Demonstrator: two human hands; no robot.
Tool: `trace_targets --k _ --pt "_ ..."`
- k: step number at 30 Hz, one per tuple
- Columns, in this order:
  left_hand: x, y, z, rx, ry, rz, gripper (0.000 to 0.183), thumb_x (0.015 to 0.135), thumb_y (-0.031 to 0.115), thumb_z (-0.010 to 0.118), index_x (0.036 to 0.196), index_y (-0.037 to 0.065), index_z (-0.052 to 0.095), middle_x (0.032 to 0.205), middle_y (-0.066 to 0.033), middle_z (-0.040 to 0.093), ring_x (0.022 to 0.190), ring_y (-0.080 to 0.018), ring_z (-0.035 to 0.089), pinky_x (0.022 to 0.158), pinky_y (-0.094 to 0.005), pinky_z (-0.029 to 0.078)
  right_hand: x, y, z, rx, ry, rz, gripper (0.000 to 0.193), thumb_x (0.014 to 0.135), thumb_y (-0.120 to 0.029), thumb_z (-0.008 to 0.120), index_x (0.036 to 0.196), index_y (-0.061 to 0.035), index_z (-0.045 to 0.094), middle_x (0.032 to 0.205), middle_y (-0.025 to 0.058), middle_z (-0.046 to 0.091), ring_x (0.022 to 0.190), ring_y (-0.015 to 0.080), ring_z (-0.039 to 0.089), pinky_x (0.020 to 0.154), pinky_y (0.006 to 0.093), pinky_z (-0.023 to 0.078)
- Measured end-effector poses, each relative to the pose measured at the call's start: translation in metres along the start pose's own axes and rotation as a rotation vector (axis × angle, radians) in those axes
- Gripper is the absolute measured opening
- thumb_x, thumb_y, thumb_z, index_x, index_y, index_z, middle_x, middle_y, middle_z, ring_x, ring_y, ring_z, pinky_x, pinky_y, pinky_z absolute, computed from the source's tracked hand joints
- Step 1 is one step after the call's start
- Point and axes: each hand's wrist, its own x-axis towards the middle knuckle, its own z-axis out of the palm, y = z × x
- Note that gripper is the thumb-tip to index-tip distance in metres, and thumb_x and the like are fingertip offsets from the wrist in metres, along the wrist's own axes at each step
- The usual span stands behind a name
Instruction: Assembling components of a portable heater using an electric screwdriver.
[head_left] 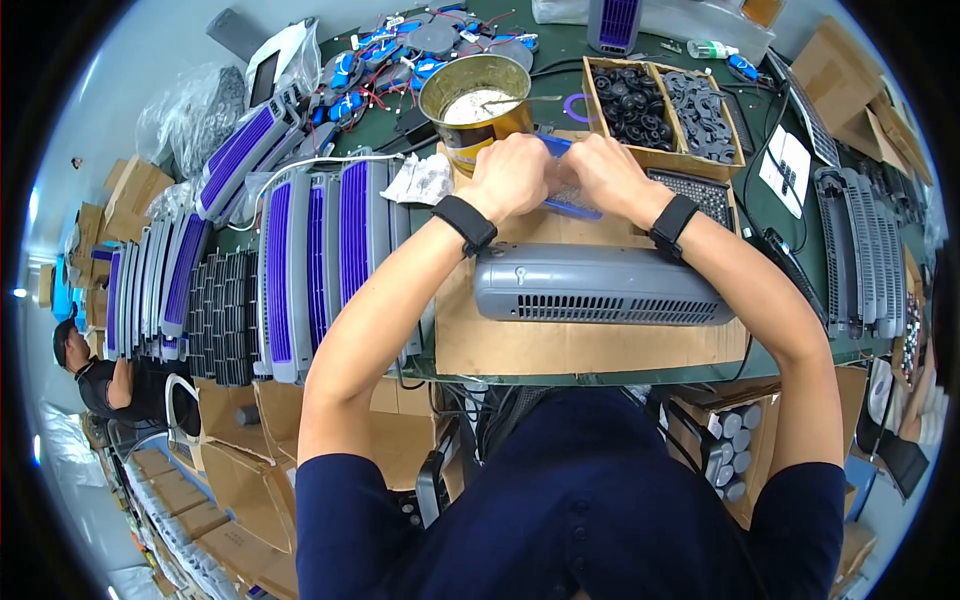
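My left hand (507,178) and my right hand (606,182) are side by side over a small blue tray (574,210), which holds small pieces too fine to make out. Both hands are curled closed with their backs toward me. Their fingertips, and anything pinched in them, are hidden. Nearer to me, a long grey plastic housing (600,285) with slotted vents lies across a cardboard sheet (590,345). My forearms pass either side of it. Just left of my left hand stands an open gold tin (474,125) with pale contents and a stick-like tool (525,100).
A divided wooden box (660,160) of black and grey parts stands behind my right hand. Purple-and-grey housings (290,270) and stacked black parts (222,318) line the left. Wired blue-and-grey parts (420,45) cover the back. Grey vented panels (865,250) stand right. Another person (105,385) is far left.
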Motion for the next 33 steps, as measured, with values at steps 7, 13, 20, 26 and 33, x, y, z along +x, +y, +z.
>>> trace_targets --k 7,13,20,26,33 --pt "-0.009 0.002 -0.021 -0.093 -0.007 -0.005 0.011 0.072 0.011 0.071 0.080 0.005 0.074 0.075 -0.0171 0.067 0.072 -0.0347 0.066 0.067 -0.0420 0.052 0.000 -0.004 0.007 -0.147 -0.002 -0.084 0.008 0.074 -0.007 0.064 0.072 -0.0001 0.068 0.076 0.0227 0.065 0.075 0.0388 0.066 0.064 0.0452 0.053" --pt "-0.086 0.032 -0.097 -0.592 0.190 -0.181 0.020 0.079 0.006 0.068 0.099 0.001 0.070 0.078 -0.0128 0.070 0.068 -0.0182 0.069 0.067 -0.0289 0.053 -0.005 -0.006 -0.006 -0.059 -0.012 -0.059 0.006 0.070 -0.002 0.069 0.074 0.0008 0.069 0.076 0.0216 0.064 0.073 0.0389 0.063 0.062 0.0450 0.052" --pt "-0.197 0.042 -0.056 -1.129 0.248 -0.516 0.021 0.089 0.002 0.064 0.109 -0.003 0.063 0.085 -0.0003 0.064 0.078 -0.0059 0.057 0.073 -0.0212 0.048 -0.002 -0.054 -0.033 0.519 -0.279 -0.087 0.014 0.074 -0.003 0.069 0.087 0.0011 0.073 0.078 0.0167 0.070 0.070 0.0241 0.067 0.067 0.0316 0.052" --pt "-0.216 0.050 -0.018 -1.319 0.347 -0.582 0.008 0.089 0.005 0.066 0.094 -0.001 0.065 0.087 -0.0029 0.066 0.079 -0.0072 0.059 0.076 -0.0218 0.048 0.006 -0.066 -0.027 0.534 -0.424 -0.084 0.011 0.075 -0.006 0.070 0.084 0.0012 0.072 0.078 0.0163 0.069 0.074 0.0263 0.068 0.070 0.0342 0.052" --pt "-0.216 0.061 -0.012 -1.438 0.422 -0.568 0.010 0.085 -0.002 0.069 0.094 -0.004 0.066 0.089 -0.0111 0.071 0.082 -0.0128 0.067 0.078 -0.0248 0.054 0.004 -0.069 -0.019 0.364 -0.338 -0.322 0.009 0.074 -0.003 0.070 0.082 0.0005 0.070 0.081 0.0158 0.066 0.081 0.0331 0.063 0.072 0.0404 0.049"
